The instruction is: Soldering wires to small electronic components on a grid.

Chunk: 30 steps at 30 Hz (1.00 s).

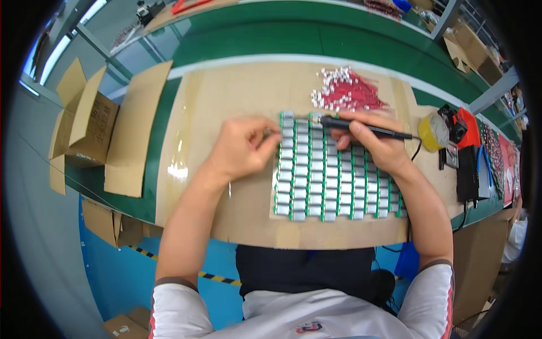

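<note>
Rows of small silver battery cells with green circuit boards (301, 169) lie side by side on the cardboard-covered bench. My right hand (379, 142) grips a black soldering iron (334, 122), whose tip points left at the top of the rows. At their upper left edge is my left hand (245, 146), thumb and fingers pinched together. Whatever is in that pinch is too small to make out. Just beyond the cells rests a pile of red wires with white connectors (350, 90).
Yellow tape roll (433, 132), red bin (470, 127) and black box (467, 172) with a cord stand at the right. An open cardboard box (93, 127) and an upright cardboard sheet (138, 133) are at the left. The iron's cable (418, 148) runs beside my right wrist.
</note>
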{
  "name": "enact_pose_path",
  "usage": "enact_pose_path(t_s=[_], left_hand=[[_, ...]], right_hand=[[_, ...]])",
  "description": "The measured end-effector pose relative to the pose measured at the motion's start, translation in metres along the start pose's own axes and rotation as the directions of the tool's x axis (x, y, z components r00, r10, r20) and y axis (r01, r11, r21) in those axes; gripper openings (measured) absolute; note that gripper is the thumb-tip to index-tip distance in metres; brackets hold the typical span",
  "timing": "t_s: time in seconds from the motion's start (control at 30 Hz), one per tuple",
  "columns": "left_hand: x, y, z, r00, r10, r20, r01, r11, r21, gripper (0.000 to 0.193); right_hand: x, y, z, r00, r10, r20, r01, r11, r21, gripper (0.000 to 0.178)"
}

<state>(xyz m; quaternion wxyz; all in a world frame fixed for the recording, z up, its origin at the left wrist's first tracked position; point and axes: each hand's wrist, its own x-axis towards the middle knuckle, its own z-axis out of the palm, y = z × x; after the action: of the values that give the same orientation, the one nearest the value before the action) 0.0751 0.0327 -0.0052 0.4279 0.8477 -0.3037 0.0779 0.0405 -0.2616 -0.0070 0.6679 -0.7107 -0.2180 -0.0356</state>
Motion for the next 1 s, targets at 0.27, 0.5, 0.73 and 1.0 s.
enact_pose_path(t_s=[0.27,0.5,0.73,1.0], left_hand=[[-0.007,0.005,0.019,0.967,0.241,0.089,-0.252,0.955,0.155,0.019],[0.001,0.009,0.007,0.963,0.229,0.141,-0.261,0.923,0.282,0.019],[0.001,0.002,0.016,0.961,0.261,0.091,-0.275,0.941,0.199,0.019],[-0.009,-0.014,0.002,0.976,-0.171,-0.134,0.125,0.947,-0.297,0.006]], right_hand=[[-0.014,-0.002,-0.001,0.999,0.047,-0.016,-0.047,0.999,-0.02,0.027],[0.0,0.003,0.0,1.0,0.02,-0.015,-0.019,0.999,0.044,0.026],[-0.002,0.001,-0.002,0.999,0.037,-0.018,-0.036,0.999,0.014,0.027],[-0.006,-0.015,-0.004,0.999,-0.031,0.031,0.033,0.996,-0.083,0.029]])
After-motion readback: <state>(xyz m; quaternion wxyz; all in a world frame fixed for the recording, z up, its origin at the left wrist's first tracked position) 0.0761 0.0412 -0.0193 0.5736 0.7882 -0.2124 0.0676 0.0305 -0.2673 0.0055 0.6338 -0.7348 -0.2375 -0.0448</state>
